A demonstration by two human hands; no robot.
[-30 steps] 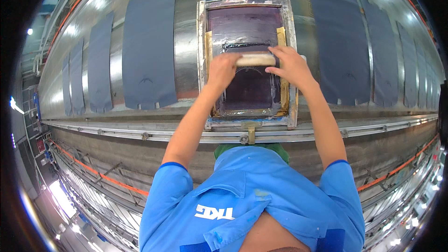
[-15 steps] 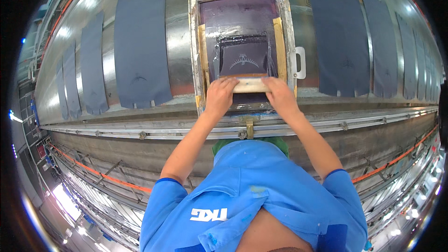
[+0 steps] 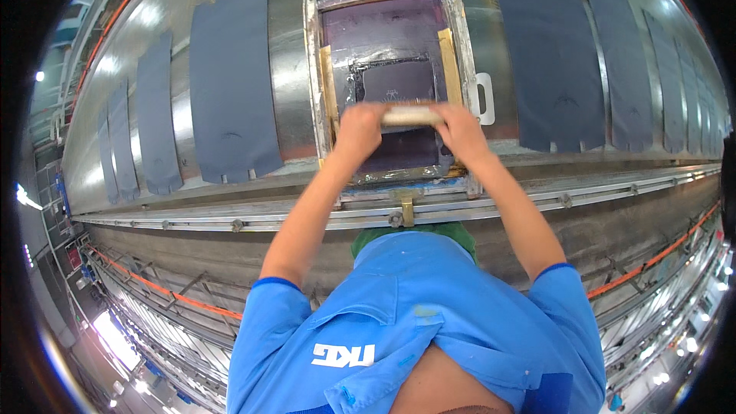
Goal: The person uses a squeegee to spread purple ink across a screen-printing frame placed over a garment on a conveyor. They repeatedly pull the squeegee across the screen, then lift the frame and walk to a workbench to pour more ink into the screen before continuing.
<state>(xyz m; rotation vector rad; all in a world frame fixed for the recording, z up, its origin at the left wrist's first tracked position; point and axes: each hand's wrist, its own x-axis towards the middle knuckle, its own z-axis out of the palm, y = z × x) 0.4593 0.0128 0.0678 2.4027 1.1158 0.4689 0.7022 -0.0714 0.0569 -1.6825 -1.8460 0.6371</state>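
Both my hands grip a squeegee (image 3: 411, 116) with a pale wooden handle, held crosswise over a printing screen. My left hand (image 3: 360, 130) closes round its left end and my right hand (image 3: 463, 132) round its right end; both are slightly blurred. The squeegee lies across the dark purple mesh (image 3: 383, 23), inside the worn metal screen frame (image 3: 461, 38). Just beyond the squeegee, a pale arc-shaped design shows faintly in the mesh, its lower part hidden. The squeegee's blade is mostly hidden under the handle.
Dark blue cut fabric panels (image 3: 232, 84) lie in a row on the long metal table (image 3: 290, 77), more of them (image 3: 548, 69) on the right. A white handle (image 3: 484, 98) sticks out from the frame's right side. A metal rail (image 3: 307, 219) runs along the near edge, with a brass-coloured bracket (image 3: 407, 210).
Both hands have pushed the squeegee a little away from me, across the mesh. It now covers part of the arc design, and more dark mesh shows on the near side.
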